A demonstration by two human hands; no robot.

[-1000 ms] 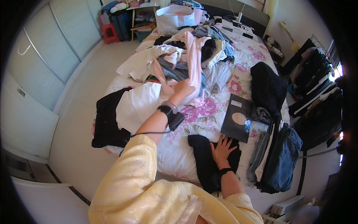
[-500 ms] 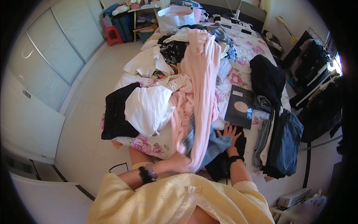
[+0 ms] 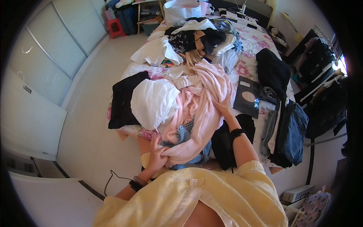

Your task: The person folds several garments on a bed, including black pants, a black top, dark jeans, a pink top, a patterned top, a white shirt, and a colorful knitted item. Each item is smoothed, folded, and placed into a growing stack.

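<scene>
Left hand (image 3: 157, 157) pinching pink garment (image 3: 204, 109) hem at lower centre — right hand (image 3: 224, 106) pressed flat on it, mid-frame, fingers hidden.

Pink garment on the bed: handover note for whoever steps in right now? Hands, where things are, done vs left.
Left hand: fingers shut on the near end of the pink garment at the bed's near edge.
Right hand: laid flat on the garment's upper part; whether it grips cannot be told.
The garment is spread lengthwise over a blue piece, beside a white garment and a black one.
Done: garment pulled out in front of the person, not folded.
Left: it is still rumpled; a mixed heap lies further up the bed, and dark clothes hang at the right.
</scene>
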